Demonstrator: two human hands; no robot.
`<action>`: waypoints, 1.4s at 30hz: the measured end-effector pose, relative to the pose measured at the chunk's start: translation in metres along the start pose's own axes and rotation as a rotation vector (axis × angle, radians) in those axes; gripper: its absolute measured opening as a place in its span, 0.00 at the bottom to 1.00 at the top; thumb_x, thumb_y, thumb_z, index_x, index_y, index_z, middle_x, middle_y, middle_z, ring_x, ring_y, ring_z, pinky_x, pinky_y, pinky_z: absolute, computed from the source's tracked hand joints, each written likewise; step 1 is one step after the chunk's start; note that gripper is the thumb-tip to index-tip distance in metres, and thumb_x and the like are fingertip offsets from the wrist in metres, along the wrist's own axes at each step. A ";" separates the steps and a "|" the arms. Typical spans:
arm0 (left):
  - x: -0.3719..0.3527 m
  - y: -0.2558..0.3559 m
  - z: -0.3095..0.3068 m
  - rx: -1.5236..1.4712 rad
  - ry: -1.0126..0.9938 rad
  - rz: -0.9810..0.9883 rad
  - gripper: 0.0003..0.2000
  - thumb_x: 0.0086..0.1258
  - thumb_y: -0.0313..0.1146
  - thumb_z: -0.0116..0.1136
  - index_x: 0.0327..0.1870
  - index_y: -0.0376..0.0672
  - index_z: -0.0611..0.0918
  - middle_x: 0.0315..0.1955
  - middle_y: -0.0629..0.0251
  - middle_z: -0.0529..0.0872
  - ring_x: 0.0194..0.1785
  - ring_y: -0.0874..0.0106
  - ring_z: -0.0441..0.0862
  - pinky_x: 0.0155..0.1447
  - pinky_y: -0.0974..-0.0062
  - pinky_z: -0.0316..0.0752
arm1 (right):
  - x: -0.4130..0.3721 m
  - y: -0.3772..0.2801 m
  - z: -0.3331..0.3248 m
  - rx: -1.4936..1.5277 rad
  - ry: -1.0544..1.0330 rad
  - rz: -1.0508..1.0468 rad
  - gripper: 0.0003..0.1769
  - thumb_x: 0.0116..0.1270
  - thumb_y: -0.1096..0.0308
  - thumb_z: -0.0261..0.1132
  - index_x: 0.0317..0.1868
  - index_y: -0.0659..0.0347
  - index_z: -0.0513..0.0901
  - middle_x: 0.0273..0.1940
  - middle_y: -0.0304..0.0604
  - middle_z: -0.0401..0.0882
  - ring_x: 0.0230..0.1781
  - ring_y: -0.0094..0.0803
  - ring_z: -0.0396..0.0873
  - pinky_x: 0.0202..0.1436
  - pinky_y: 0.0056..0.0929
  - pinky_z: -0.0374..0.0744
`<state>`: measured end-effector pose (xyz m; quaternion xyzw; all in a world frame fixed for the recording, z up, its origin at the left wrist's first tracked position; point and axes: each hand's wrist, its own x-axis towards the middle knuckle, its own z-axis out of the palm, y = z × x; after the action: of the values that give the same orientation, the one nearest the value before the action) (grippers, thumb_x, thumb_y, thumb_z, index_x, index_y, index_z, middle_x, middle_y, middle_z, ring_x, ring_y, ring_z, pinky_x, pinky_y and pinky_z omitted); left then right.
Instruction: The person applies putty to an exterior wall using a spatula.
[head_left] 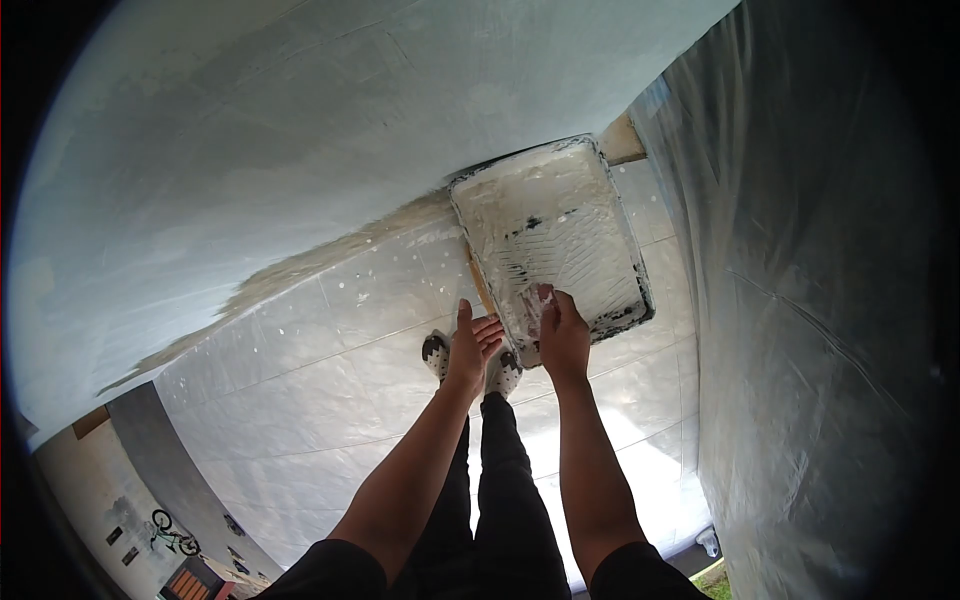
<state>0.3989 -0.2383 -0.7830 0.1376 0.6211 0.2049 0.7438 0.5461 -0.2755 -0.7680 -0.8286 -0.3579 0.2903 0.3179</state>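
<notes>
A black-edged paint tray (590, 235), coated with off-white paint and showing a ribbed floor, lies in front of me against the wall. My right hand (564, 335) is over its near end, with fingers pinched together. A whitish, paint-smeared bit shows beside those fingertips, but I cannot make out what it is. Just left of the tray's near corner, my left hand (474, 347) is held open, palm turned toward the tray, with nothing in it.
A pale, partly painted wall (250, 150) rises ahead and to the left. Clear plastic sheeting (800, 250) hangs on the right. Paint-spotted plastic (340, 370) covers the floor around my shoes (506, 375). A bicycle (175, 533) is visible at lower left.
</notes>
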 end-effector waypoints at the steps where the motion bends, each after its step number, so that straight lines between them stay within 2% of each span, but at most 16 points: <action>1: 0.001 0.000 0.001 -0.002 0.003 0.004 0.50 0.72 0.74 0.33 0.65 0.24 0.73 0.59 0.44 0.80 0.63 0.59 0.78 0.72 0.63 0.67 | 0.000 0.003 0.003 -0.097 -0.057 -0.045 0.15 0.75 0.69 0.55 0.57 0.62 0.79 0.45 0.59 0.86 0.45 0.55 0.86 0.45 0.44 0.82; 3: 0.001 0.000 0.001 0.000 -0.007 0.002 0.50 0.72 0.74 0.33 0.65 0.24 0.73 0.59 0.44 0.80 0.63 0.58 0.78 0.73 0.63 0.67 | 0.001 0.007 -0.002 -0.126 -0.051 -0.053 0.14 0.74 0.70 0.56 0.57 0.61 0.79 0.44 0.58 0.86 0.45 0.53 0.87 0.44 0.42 0.82; 5: 0.001 0.001 0.000 0.004 -0.013 -0.001 0.50 0.72 0.74 0.33 0.65 0.24 0.73 0.59 0.43 0.80 0.63 0.58 0.78 0.73 0.63 0.67 | 0.004 0.006 -0.007 0.125 0.124 0.038 0.15 0.73 0.69 0.58 0.57 0.65 0.79 0.40 0.56 0.86 0.40 0.48 0.85 0.46 0.39 0.80; 6: 0.001 0.001 -0.001 0.011 -0.015 0.001 0.50 0.72 0.74 0.33 0.65 0.24 0.73 0.59 0.43 0.80 0.64 0.58 0.78 0.73 0.63 0.67 | 0.005 0.002 -0.011 0.105 0.167 0.020 0.15 0.74 0.69 0.58 0.57 0.65 0.79 0.39 0.55 0.86 0.38 0.46 0.85 0.45 0.38 0.80; 10: 0.001 0.002 -0.001 0.012 -0.026 -0.002 0.50 0.72 0.75 0.33 0.65 0.24 0.73 0.59 0.43 0.80 0.64 0.58 0.77 0.73 0.63 0.67 | 0.014 0.023 -0.011 0.074 0.222 0.037 0.15 0.74 0.69 0.58 0.56 0.65 0.79 0.40 0.56 0.86 0.39 0.47 0.86 0.45 0.39 0.81; 12: 0.002 0.002 -0.002 0.019 -0.027 0.005 0.50 0.72 0.75 0.33 0.65 0.24 0.73 0.59 0.43 0.80 0.64 0.58 0.77 0.73 0.63 0.67 | 0.021 0.026 -0.018 0.087 0.279 0.052 0.16 0.74 0.69 0.56 0.59 0.64 0.78 0.46 0.57 0.86 0.45 0.54 0.86 0.47 0.43 0.82; 17: 0.001 0.004 -0.002 0.014 -0.039 -0.005 0.50 0.72 0.74 0.34 0.65 0.24 0.73 0.59 0.42 0.80 0.64 0.58 0.78 0.73 0.63 0.67 | 0.046 0.022 -0.025 -0.026 0.137 0.126 0.18 0.74 0.66 0.58 0.60 0.62 0.78 0.47 0.58 0.86 0.49 0.54 0.85 0.50 0.45 0.81; 19: 0.001 0.004 -0.002 0.015 -0.032 -0.005 0.50 0.72 0.74 0.35 0.64 0.23 0.73 0.59 0.42 0.80 0.64 0.58 0.78 0.72 0.63 0.68 | 0.048 0.021 -0.015 -0.019 -0.048 0.056 0.18 0.74 0.66 0.58 0.61 0.61 0.78 0.48 0.58 0.86 0.50 0.53 0.85 0.51 0.44 0.81; 20: 0.001 0.003 -0.002 0.014 -0.033 -0.005 0.50 0.72 0.74 0.35 0.64 0.23 0.73 0.59 0.42 0.80 0.64 0.58 0.78 0.72 0.63 0.68 | 0.044 0.021 -0.012 -0.024 -0.111 0.046 0.17 0.73 0.66 0.60 0.60 0.62 0.79 0.47 0.56 0.86 0.48 0.49 0.86 0.52 0.39 0.80; 24: 0.000 0.004 -0.001 0.016 -0.026 -0.001 0.50 0.72 0.74 0.35 0.64 0.23 0.73 0.59 0.42 0.80 0.63 0.58 0.78 0.72 0.63 0.68 | 0.019 0.001 -0.023 0.126 -0.209 0.062 0.17 0.73 0.65 0.61 0.59 0.62 0.80 0.45 0.55 0.87 0.47 0.48 0.87 0.51 0.38 0.81; 29: 0.001 0.004 0.000 -0.008 -0.026 -0.015 0.50 0.72 0.74 0.34 0.64 0.23 0.73 0.59 0.42 0.80 0.64 0.58 0.78 0.72 0.63 0.68 | -0.009 -0.002 -0.019 -0.027 -0.170 0.019 0.17 0.73 0.67 0.61 0.59 0.60 0.81 0.44 0.57 0.87 0.46 0.48 0.87 0.49 0.37 0.82; 31: -0.002 0.005 0.001 0.002 -0.018 -0.008 0.50 0.72 0.74 0.34 0.64 0.23 0.73 0.58 0.43 0.80 0.63 0.58 0.78 0.72 0.63 0.68 | -0.012 -0.003 -0.020 0.157 0.034 -0.022 0.18 0.72 0.67 0.62 0.60 0.61 0.81 0.45 0.58 0.86 0.46 0.50 0.87 0.49 0.37 0.82; 32: -0.002 0.005 0.000 0.002 -0.016 -0.010 0.50 0.72 0.74 0.34 0.64 0.23 0.73 0.58 0.43 0.80 0.63 0.58 0.78 0.72 0.63 0.68 | -0.012 -0.002 -0.017 0.156 0.032 -0.020 0.18 0.72 0.67 0.62 0.60 0.61 0.81 0.45 0.58 0.86 0.46 0.50 0.87 0.49 0.37 0.82; 35: -0.002 0.003 0.000 0.002 -0.027 -0.007 0.50 0.72 0.74 0.34 0.64 0.24 0.74 0.59 0.43 0.80 0.63 0.58 0.78 0.73 0.63 0.67 | -0.012 0.000 -0.012 -0.020 -0.152 -0.017 0.18 0.71 0.68 0.63 0.59 0.63 0.81 0.45 0.57 0.87 0.45 0.46 0.88 0.48 0.36 0.82; 38: -0.001 0.004 -0.003 0.013 -0.029 0.000 0.50 0.72 0.75 0.34 0.64 0.24 0.74 0.59 0.43 0.80 0.64 0.58 0.78 0.73 0.63 0.67 | -0.007 -0.009 -0.015 0.103 0.037 -0.047 0.17 0.72 0.69 0.62 0.57 0.67 0.82 0.43 0.54 0.88 0.43 0.40 0.89 0.47 0.34 0.82; 42: -0.002 0.004 -0.003 0.018 -0.051 -0.002 0.50 0.71 0.75 0.34 0.65 0.24 0.73 0.60 0.43 0.79 0.65 0.58 0.77 0.73 0.63 0.67 | 0.011 0.001 -0.011 0.094 0.093 0.017 0.16 0.72 0.70 0.60 0.58 0.62 0.82 0.48 0.53 0.87 0.48 0.46 0.87 0.49 0.38 0.83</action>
<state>0.3957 -0.2355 -0.7801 0.1490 0.6038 0.1948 0.7585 0.5607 -0.2714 -0.7648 -0.8284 -0.3217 0.2706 0.3703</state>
